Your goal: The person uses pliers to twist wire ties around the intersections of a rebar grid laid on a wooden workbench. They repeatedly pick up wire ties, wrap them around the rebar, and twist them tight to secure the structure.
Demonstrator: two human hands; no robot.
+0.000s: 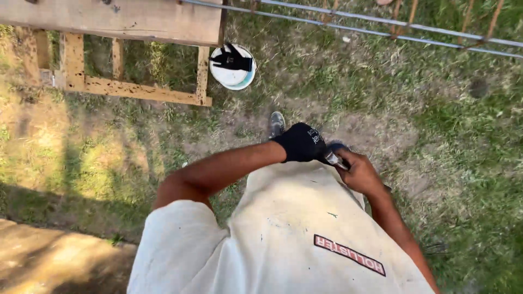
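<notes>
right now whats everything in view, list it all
bucket: 1, white, on the grass beside the wooden frame
spare glove: 1, black, draped over the bucket's top
wooden frame: 1, pale with dark specks, top left on the grass
metal rods: several, grey and rusty, across the top right
grass: green with bare dirt patches, all around
shoe: 1 clear, grey, beyond the hands
shirt: 1, off-white, bottom centre
small metal piece: 1, silvery, between both hands, kind unclear
left hand: in a black glove, at the metal piece
right hand: bare, gripping the metal piece
</notes>
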